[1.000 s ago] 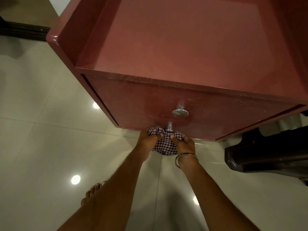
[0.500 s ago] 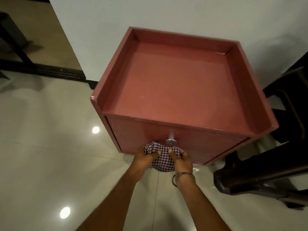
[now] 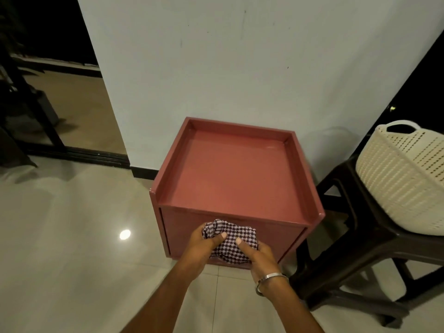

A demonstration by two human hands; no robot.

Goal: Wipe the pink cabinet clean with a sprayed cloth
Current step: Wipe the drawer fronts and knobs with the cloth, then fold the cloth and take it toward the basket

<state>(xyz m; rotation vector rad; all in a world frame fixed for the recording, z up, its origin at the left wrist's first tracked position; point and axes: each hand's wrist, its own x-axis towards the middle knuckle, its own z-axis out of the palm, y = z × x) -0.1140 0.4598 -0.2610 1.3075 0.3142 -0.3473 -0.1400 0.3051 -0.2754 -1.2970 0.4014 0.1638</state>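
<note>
Both hands, left hand (image 3: 201,246) and right hand (image 3: 258,254), have their grip clamped on the checkered cloth (image 3: 229,240), bunched before the pink cabinet (image 3: 230,179) front, at 6 o'clock of its top.

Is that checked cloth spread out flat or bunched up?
Bunched up: the purple-and-white checked cloth sits crumpled between both hands, left hand and right hand, before the pink cabinet.
</note>
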